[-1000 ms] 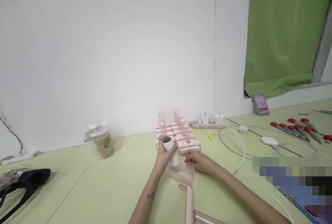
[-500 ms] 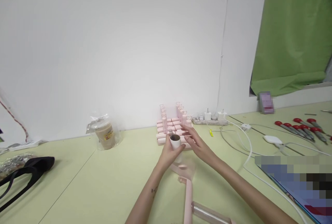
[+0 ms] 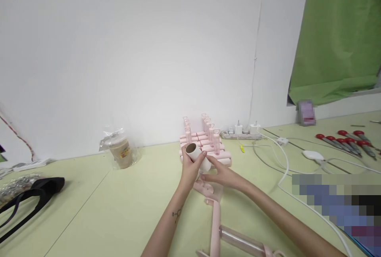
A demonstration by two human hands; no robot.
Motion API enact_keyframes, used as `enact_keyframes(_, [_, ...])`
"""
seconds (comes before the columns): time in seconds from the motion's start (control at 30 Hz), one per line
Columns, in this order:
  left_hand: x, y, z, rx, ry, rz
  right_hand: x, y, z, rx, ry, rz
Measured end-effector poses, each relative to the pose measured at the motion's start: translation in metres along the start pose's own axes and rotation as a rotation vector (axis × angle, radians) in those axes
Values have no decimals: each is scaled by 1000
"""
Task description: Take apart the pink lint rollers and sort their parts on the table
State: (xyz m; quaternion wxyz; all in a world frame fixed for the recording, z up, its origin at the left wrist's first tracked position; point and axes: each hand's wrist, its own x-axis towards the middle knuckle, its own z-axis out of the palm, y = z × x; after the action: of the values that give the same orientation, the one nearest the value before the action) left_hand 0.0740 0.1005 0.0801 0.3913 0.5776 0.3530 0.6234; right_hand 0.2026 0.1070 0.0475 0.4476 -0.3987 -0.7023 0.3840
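Observation:
My left hand (image 3: pixel 188 169) is closed around a white paper roll (image 3: pixel 195 153) with a brown cardboard core, like a lint roller refill. The roll is tilted, its hollow end facing up and left. My right hand (image 3: pixel 228 174) grips the lower end of the roll, index finger on its side and thumb below. A small clear piece near that thumb is too small to make out. Just below the hands lies a pink plastic part (image 3: pixel 204 187) with a see-through cover. Nearer to me is a pink lint roller handle (image 3: pixel 215 225) with a clear tube (image 3: pixel 241 240) beside it.
Behind the hands, several pink rollers (image 3: pixel 223 155) lie in rows with upright pink loop-topped tubes (image 3: pixel 217 142). A bagged cup (image 3: pixel 121 153) stands left. To the right are a power strip (image 3: pixel 242 135), white cables (image 3: pixel 287 165) and red-ended screwdrivers (image 3: pixel 345 144). Black straps (image 3: pixel 44 187) lie far left.
The white roll has tipped from near upright to leaning left. My right hand has come down from beside the pink rollers to the roll's lower end.

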Motion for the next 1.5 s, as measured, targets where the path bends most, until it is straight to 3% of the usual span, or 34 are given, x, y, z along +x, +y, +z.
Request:
enact_keyframes(0.13, [-4, 19, 2, -79, 96, 57, -2, 2, 20, 118, 42, 67])
enact_keyframes(0.2, [-6, 25, -1, -84, 153, 141, -2, -4, 18, 182, 135, 72])
enact_keyframes(0.27, [-7, 27, -7, 60, 111, 249, -1, -13, 3, 244, 272, 57])
enact_keyframes(0.37, [-7, 19, -14, 476, -275, 379, -2, -32, -28, 319, 499, 9])
enact_keyframes(0.47, [-10, -1, -15, 877, -686, 481, -15, -49, -54, 378, 629, -48])
enact_keyframes(0.57, [-13, -25, -13, 1108, -786, 539, -40, -56, -64, 424, 656, -72])
enact_keyframes(0.67, [-16, -35, -12, 1143, -751, 548, -63, -52, -63, 446, 672, -36])
enact_keyframes(0.77, [-14, -29, -15, 1151, -726, 553, -76, -44, -58, 462, 675, 28])
enact_keyframes(0.87, [-11, -23, -18, 1176, -711, 559, -79, -40, -57, 495, 657, 68])
enact_keyframes(1.0, [-14, -34, -18, 1214, -739, 551, -78, -39, -57, 511, 649, 88])
enact_keyframes(1.23, [-22, -45, -14, 1250, -652, 407, -80, -40, -52, 439, 582, 117])
enact_keyframes(1.33, [-9, -40, -34, 1291, -574, 318, -82, -36, -52, 250, 429, 118])
enact_keyframes(1.5, [15, -43, -98, 1432, -243, 35, -89, -24, -38, -475, -71, -10])
